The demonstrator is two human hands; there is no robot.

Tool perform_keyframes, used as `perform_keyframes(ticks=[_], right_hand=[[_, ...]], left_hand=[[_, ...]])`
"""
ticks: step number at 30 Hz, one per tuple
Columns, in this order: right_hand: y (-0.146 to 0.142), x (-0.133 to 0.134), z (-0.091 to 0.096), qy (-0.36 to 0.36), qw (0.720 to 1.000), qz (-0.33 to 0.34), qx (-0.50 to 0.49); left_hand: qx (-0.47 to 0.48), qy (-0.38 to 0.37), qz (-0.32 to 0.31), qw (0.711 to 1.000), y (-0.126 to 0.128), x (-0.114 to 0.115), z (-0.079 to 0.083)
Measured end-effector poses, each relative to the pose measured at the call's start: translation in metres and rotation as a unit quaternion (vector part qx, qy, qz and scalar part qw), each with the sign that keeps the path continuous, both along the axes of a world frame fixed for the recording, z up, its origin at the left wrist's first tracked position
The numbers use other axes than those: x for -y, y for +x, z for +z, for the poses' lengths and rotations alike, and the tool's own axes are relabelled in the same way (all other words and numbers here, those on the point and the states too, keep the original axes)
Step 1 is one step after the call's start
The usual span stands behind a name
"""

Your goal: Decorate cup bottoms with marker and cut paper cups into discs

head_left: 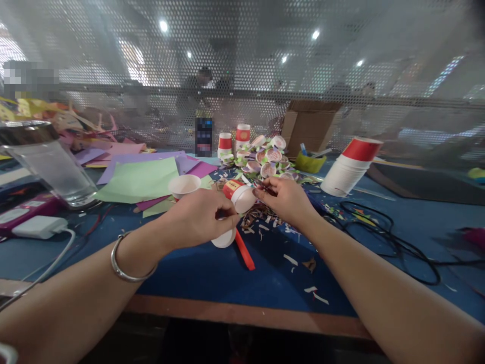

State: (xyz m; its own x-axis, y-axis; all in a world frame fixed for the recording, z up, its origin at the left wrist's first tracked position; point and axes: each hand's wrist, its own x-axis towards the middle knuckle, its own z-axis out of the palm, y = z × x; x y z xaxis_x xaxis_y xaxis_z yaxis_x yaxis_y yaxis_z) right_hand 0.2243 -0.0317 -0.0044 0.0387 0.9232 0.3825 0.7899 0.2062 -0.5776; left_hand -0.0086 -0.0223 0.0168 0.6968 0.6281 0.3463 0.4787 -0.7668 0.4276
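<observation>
My left hand point(199, 215) is closed, thumb and forefinger curled together. Whatever it may hold is hidden from me. Just beneath its fingers lies a white round piece point(224, 239), partly covered. A red and white paper cup point(242, 197) lies tilted between my hands, its white end towards me. My right hand point(285, 200) is closed too, fingertips pinched beside that cup; what is in them is too small to make out. An orange-red pen point(245, 252) rests on the blue table point(265, 288) below the cup. Behind my left hand stands a white paper cup point(184, 186).
Several decorated cup pieces point(267, 156) are heaped at the back. A leaning cup stack point(350, 167) stands right, near a black cable point(401, 242). Coloured paper point(140, 179), a glass jar point(56, 167) and a white charger point(40, 227) occupy the left. Paper scraps point(291, 260) litter the table.
</observation>
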Motion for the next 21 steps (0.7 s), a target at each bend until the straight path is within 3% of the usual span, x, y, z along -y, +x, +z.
perform_keyframes(ticks=[5, 10, 13, 17, 19, 21], right_hand=[[-0.003, 0.0, -0.001, 0.022, 1.0, 0.0, 0.01], [0.009, 0.0, 0.005, 0.087, 0.995, -0.036, -0.015], [0.031, -0.001, 0.021, 0.145, 0.983, -0.104, -0.051], [0.072, -0.004, 0.059, 0.263, 0.927, -0.251, -0.092], [0.094, -0.003, 0.08, 0.306, 0.901, -0.292, -0.093], [0.115, -0.001, 0.097, 0.375, 0.855, -0.356, -0.051]], left_hand=[[-0.055, 0.072, 0.082, 0.992, 0.001, -0.005, 0.004], [-0.012, 0.073, 0.084, 0.994, 0.002, -0.009, 0.001], [0.021, 0.071, 0.08, 0.994, 0.004, -0.007, 0.0], [0.047, 0.069, 0.074, 0.994, 0.006, -0.005, 0.002], [0.049, 0.074, 0.075, 0.993, 0.006, -0.005, 0.002], [0.052, 0.075, 0.07, 0.993, 0.006, -0.005, 0.001]])
